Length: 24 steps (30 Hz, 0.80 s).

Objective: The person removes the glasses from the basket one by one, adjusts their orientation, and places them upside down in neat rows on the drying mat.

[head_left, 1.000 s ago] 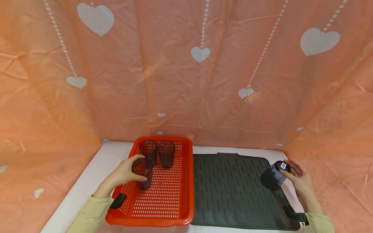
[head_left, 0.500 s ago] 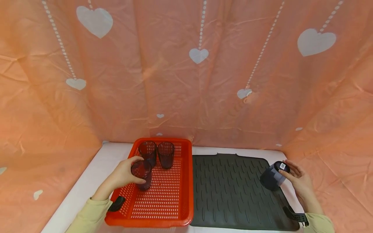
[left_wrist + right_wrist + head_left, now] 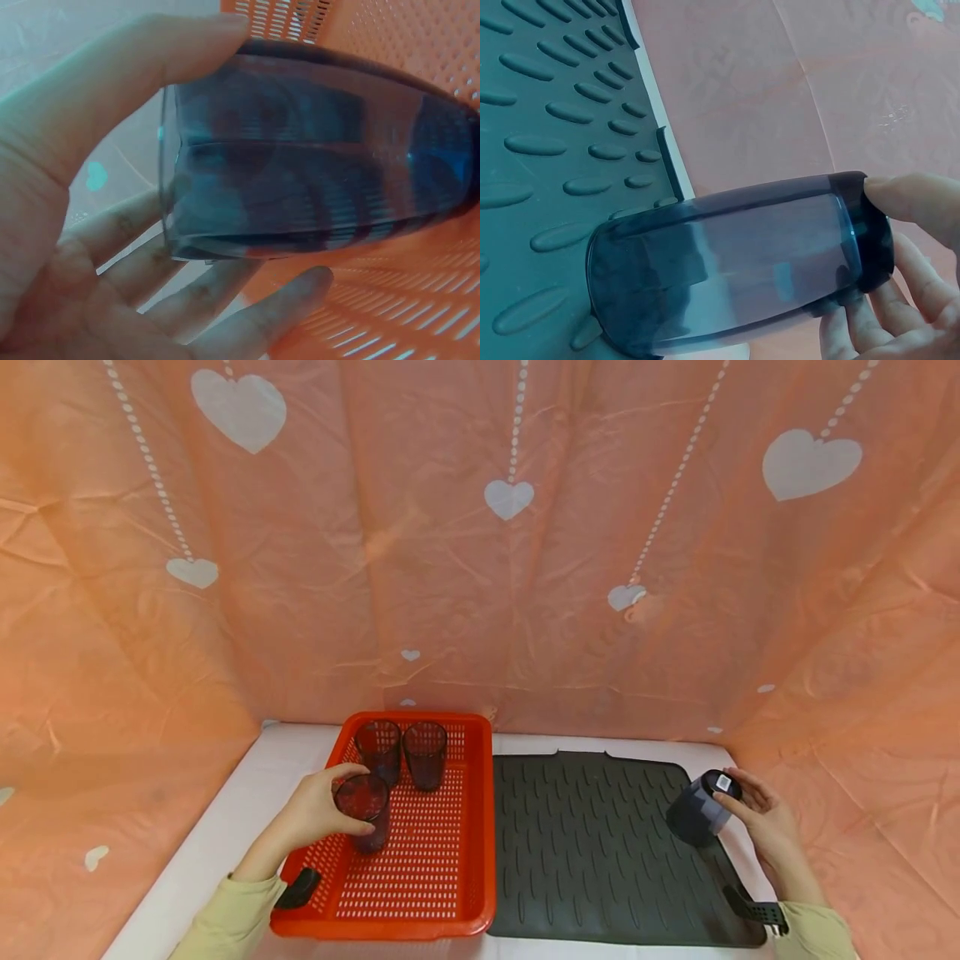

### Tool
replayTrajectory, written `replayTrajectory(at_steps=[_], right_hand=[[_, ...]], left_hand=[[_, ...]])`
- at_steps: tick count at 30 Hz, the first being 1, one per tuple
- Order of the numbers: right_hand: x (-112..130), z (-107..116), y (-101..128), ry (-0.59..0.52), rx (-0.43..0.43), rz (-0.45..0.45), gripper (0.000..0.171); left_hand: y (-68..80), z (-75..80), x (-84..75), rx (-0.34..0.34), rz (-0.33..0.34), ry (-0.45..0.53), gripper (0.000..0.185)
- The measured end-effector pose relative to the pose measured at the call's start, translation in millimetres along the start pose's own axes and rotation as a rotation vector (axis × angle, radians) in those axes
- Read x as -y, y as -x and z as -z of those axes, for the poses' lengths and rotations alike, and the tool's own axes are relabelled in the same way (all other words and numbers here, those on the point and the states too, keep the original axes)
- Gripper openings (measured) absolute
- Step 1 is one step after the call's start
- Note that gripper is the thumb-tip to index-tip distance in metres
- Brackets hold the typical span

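My left hand (image 3: 318,810) grips a dark tinted drinking glass (image 3: 363,800) near its rim, thumb on one side and fingers on the other. That glass stands upright in the left part of the red basket (image 3: 483,827). Over the far right of the dark drying mat (image 3: 585,852), my right hand (image 3: 772,835) holds a second tinted glass (image 3: 696,814) by its base, between thumb and fingers. This one is upside down and tilted, its rim at the mat in the right wrist view. Two more tinted glasses, a left one (image 3: 379,756) and a right one (image 3: 425,758), stand at the basket's back.
The basket and mat lie side by side on a white table (image 3: 292,752). A peach curtain (image 3: 450,568) with white hearts hangs behind and at both sides. The basket has raised, slotted walls.
The head view has shifted slightly. Both hands keep their hold, and the glasses stay nearly where they were.
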State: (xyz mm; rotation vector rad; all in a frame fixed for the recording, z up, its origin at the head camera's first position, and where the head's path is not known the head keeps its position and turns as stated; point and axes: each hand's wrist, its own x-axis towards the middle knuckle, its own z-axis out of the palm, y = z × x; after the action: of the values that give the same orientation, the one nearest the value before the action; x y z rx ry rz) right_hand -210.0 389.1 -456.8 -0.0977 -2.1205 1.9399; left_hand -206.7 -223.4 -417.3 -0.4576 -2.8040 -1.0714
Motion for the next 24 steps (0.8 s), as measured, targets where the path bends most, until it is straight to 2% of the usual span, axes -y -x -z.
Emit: replayTrajectory(at_steps=[6,11,14,18,21,24], right_hand=[[0.6,-0.4,-0.2,0.003,0.001,-0.023,0.055],[-1.1,0.1,-1.4,-0.032,0.003,0.007,0.051],[-2.1,0.9,-1.3,-0.056,0.008,0.028,0.048],[-11.2,5.7,-3.8,-0.071,0.011,0.036,0.047],[-22.5,12.1,-9.9,-0.022,0.007,0.024,0.05],[-35.1,18.9,-18.4,0.002,-0.005,0.018,0.053]], left_hand=[[2.9,-0.1,1.5,0.01,0.014,0.083,0.077],[6.2,-0.1,-2.0,0.019,0.038,0.183,0.076],[9.4,0.8,-7.5,-0.006,0.064,0.203,0.077],[12.4,4.9,-18.6,-0.056,0.081,0.171,0.077],[13.2,7.8,-26.3,-0.095,0.088,0.163,0.075],[13.7,10.3,-32.7,-0.128,0.107,0.193,0.073]])
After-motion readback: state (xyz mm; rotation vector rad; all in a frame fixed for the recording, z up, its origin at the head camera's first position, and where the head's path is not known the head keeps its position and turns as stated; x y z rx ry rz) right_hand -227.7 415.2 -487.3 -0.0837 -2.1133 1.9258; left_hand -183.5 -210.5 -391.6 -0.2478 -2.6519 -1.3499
